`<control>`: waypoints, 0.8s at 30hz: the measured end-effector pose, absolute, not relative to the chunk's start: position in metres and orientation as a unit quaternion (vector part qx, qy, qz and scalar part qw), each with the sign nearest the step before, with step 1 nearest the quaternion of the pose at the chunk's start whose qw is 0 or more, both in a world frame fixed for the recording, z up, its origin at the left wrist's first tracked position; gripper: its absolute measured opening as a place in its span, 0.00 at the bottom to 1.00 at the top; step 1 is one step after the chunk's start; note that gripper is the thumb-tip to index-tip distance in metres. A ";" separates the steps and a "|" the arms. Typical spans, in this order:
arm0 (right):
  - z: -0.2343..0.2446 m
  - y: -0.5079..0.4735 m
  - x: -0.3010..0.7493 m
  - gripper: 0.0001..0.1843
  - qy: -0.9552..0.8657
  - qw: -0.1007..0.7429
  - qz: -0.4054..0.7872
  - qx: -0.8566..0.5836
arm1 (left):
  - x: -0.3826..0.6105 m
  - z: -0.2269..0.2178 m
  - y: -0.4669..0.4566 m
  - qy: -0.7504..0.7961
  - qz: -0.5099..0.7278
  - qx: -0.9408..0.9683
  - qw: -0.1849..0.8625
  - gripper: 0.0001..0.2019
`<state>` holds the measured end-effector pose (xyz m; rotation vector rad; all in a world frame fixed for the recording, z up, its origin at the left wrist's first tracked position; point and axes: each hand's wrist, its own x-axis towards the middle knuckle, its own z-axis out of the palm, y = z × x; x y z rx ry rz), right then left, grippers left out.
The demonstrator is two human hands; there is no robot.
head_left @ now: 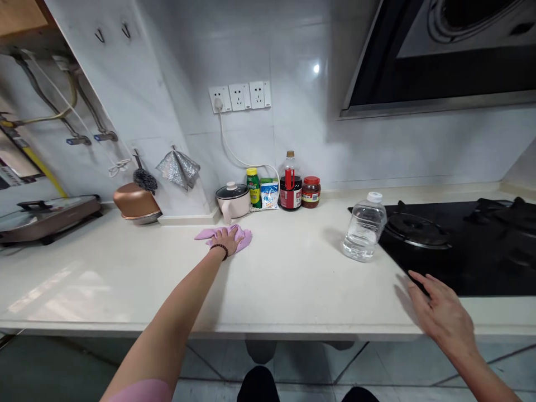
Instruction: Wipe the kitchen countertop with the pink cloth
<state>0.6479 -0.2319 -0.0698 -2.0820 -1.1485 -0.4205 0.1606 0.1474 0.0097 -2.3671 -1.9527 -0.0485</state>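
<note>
Pressed down on the white countertop, my left hand (226,241) has its fingers bunched over a pink-purple cloth (245,240); part of the cloth is hidden under the palm. Just behind it stands a small cream electric pot (233,202) with a dark lid. My right hand (444,312) is over the counter's front right part, near the stove's corner, fingers apart and nothing in it. A clear plastic bottle (363,229) with a white cap, holding some clear liquid, stands between the hands, left of the stove.
Against the wall are a green bottle (253,188), a white-blue packet (269,194), a dark sauce bottle (290,187) and a red-lidded jar (311,192). A black gas stove (473,262) lies right, under a range hood (439,72). An electric pan (50,218) sits far left.
</note>
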 end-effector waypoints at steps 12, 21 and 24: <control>-0.067 -0.228 0.643 0.32 -0.460 0.356 -0.155 -0.799 | 0.170 0.002 0.053 -0.528 -0.002 -0.848 0.044 0.36; -0.062 -0.228 0.637 0.28 -0.471 0.373 -0.136 -0.788 | 0.212 0.002 -0.014 -0.421 0.006 -0.907 -0.018 0.39; -0.060 -0.228 0.633 0.28 -0.470 0.376 -0.153 -0.784 | 0.232 0.003 -0.011 -0.401 0.012 -0.916 -0.027 0.39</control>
